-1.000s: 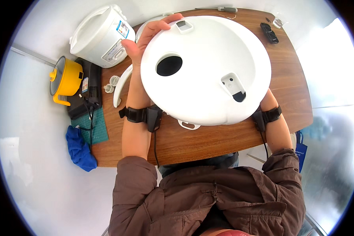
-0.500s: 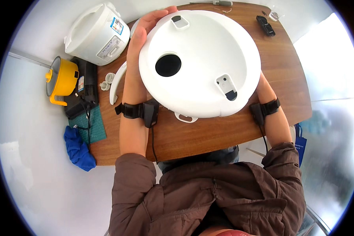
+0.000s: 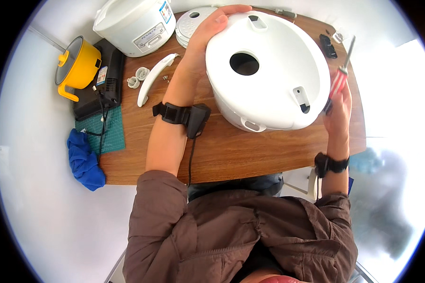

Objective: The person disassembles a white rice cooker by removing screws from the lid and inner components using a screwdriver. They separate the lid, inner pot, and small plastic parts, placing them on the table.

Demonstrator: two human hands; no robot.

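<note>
A white rice cooker (image 3: 278,70) stands tilted on the table, its lid facing me, with a round dark hole and two recessed slots. My left hand (image 3: 215,30) grips the far left of its rim, fingers laid along the edge. On the other side, my right hand (image 3: 339,106) is closed around a screwdriver (image 3: 338,81) with a red and white handle. The screwdriver's metal shaft points up and away from the cooker. A curved white handle (image 3: 152,80) lies left of my left forearm, with a few small screws (image 3: 165,79) beside it.
Another white rice cooker (image 3: 137,28) stands at the back left, near a round perforated white part (image 3: 193,23). Farther left are a yellow pot (image 3: 80,63) on a black box, a green mat (image 3: 113,132) and a blue cloth (image 3: 84,160). A black tray (image 3: 328,46) sits at the far right.
The rice cooker has shifted right, my left hand moving with it. My right hand has left the cooker's side and now shows a screwdriver in its grasp.
</note>
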